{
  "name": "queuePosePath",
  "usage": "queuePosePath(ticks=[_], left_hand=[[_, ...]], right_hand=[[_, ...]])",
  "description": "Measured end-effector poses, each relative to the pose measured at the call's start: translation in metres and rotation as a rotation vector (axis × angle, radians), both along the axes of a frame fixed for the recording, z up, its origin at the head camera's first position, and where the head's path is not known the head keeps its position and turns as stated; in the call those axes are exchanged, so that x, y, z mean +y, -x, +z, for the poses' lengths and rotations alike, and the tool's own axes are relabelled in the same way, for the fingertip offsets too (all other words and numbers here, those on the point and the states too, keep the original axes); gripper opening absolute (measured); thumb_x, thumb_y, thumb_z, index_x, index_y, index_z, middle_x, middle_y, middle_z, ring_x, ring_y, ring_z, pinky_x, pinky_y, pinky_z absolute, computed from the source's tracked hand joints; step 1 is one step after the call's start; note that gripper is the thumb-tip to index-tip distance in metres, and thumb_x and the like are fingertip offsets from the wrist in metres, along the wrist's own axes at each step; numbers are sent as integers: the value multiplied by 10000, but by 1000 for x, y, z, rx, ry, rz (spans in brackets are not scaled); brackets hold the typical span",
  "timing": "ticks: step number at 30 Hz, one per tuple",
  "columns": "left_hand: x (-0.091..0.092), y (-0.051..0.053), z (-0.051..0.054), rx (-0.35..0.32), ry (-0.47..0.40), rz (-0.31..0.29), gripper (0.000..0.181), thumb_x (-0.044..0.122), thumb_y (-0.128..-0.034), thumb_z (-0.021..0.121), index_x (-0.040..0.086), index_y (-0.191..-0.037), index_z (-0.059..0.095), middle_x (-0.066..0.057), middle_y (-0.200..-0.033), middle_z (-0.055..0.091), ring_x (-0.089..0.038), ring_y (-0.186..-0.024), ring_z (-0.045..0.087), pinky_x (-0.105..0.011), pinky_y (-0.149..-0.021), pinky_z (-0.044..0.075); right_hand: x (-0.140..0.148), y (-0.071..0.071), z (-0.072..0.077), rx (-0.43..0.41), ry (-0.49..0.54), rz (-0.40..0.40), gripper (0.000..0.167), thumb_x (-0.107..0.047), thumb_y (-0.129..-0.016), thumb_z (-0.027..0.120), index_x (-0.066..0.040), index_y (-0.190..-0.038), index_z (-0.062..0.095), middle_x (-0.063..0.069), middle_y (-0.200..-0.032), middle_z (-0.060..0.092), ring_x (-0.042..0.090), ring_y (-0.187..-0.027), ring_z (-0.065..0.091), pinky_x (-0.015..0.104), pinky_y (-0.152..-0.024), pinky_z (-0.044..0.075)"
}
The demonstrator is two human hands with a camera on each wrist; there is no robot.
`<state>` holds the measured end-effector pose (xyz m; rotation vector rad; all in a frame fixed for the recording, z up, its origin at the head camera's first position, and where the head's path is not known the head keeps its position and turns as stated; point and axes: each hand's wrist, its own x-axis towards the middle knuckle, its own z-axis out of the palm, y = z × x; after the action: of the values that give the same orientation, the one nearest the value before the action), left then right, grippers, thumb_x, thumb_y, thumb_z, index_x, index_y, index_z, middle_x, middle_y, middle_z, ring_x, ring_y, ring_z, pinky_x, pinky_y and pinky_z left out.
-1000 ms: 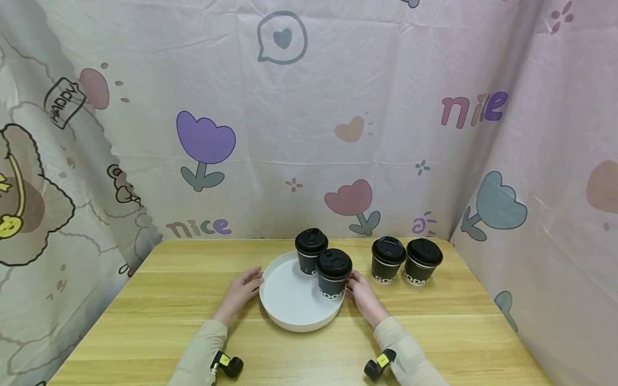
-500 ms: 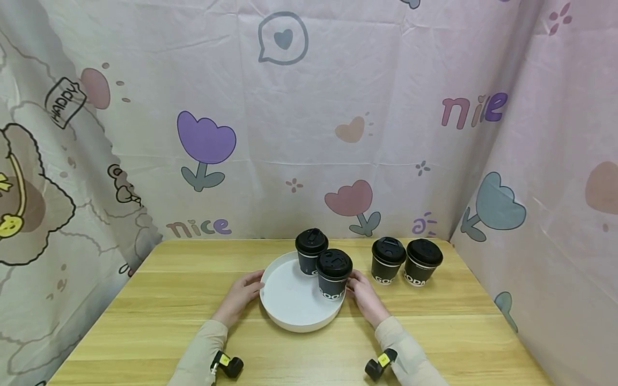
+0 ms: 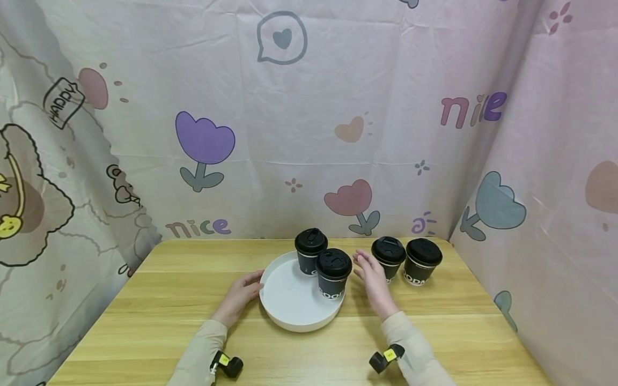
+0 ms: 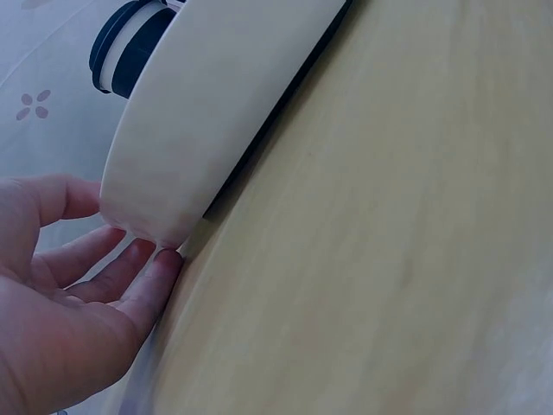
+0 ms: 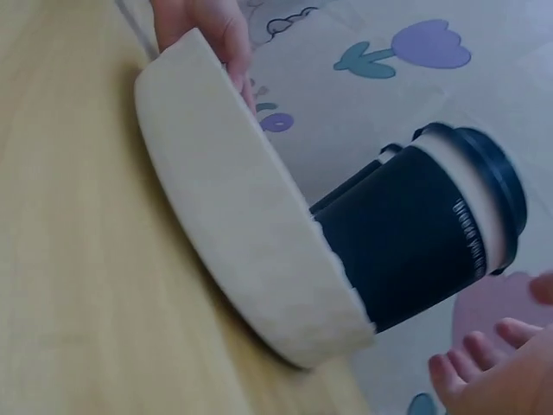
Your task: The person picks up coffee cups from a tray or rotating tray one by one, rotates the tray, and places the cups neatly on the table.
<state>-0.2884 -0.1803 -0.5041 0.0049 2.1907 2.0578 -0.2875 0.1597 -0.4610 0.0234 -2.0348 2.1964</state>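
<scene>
A round white tray (image 3: pixel 294 316) lies on the table, carrying two black lidded paper coffee cups: a rear cup (image 3: pixel 308 264) and a front cup (image 3: pixel 333 287) near its right rim. My left hand (image 3: pixel 239 296) touches the tray's left side; in the left wrist view its fingertips (image 4: pixel 160 264) rest against the outer wall. Apart from the tray, my right hand (image 3: pixel 374 284) is raised with loose fingers, between the front cup and a third lidded coffee cup (image 3: pixel 388 252), whose lower part it partly hides. Nothing is in the right hand.
Another lidded coffee cup (image 3: pixel 422 262) stands close to the right of the third one. A patterned curtain (image 3: pixel 280 134) hangs along the back and both sides of the wooden table (image 3: pixel 169 289). Each sleeve bears a small black wrist camera (image 3: pixel 230 366).
My right hand has come off the tray's right side and moved right and slightly up, toward the third cup. The left hand, tray and cups stay in place.
</scene>
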Motion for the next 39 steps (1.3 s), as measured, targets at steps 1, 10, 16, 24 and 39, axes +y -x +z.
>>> queuePosePath(ticks=[1, 10, 16, 24, 39], left_hand=[[0, 0, 0, 0, -2, 1, 497, 44, -916, 572, -23, -1399, 476, -211, -1441, 490, -251, -1244, 528, -208, -926, 513], [-2, 0, 0, 12, -2, -12, 512, 63, -917, 582, -24, -1407, 464, -215, -1452, 477, -246, -1255, 516, -208, -935, 504], [-2, 0, -1, 5, -9, -20, 517, 64, -917, 584, -16, -1413, 460, -205, -1464, 467, -253, -1270, 502, -198, -933, 502], [-2, 0, 1, 2, -14, -20, 524, 62, -913, 588, -13, -1415, 458, -202, -1475, 455, -268, -1290, 488, -240, -977, 501], [-1, -2, 2, 10, -5, -21, 527, 58, -908, 598, -17, -1411, 458, -211, -1446, 481, -253, -1232, 536, -253, -973, 508]], right_hand=[[0, -1, 3, 22, -5, -11, 455, -235, -1042, 424, 40, -1404, 429, 259, -1425, 470, 364, -1318, 448, 527, -1113, 400], [-5, -10, 21, 131, -155, -52, 493, -274, -1007, 519, -21, -1422, 433, 183, -1442, 490, 302, -1345, 451, 387, -1117, 410], [-10, -14, 24, 188, -194, 8, 569, -210, -954, 608, -44, -1452, 388, 188, -1499, 412, 340, -1420, 347, 521, -1180, 299], [-16, -17, 20, 218, -344, 56, 705, -193, -866, 720, -83, -1473, 380, 191, -1523, 367, 360, -1427, 312, 569, -1164, 300], [-26, -20, 9, 148, -500, 65, 928, -278, -751, 834, -127, -1512, 324, 212, -1548, 300, 382, -1409, 329, 576, -1135, 341]])
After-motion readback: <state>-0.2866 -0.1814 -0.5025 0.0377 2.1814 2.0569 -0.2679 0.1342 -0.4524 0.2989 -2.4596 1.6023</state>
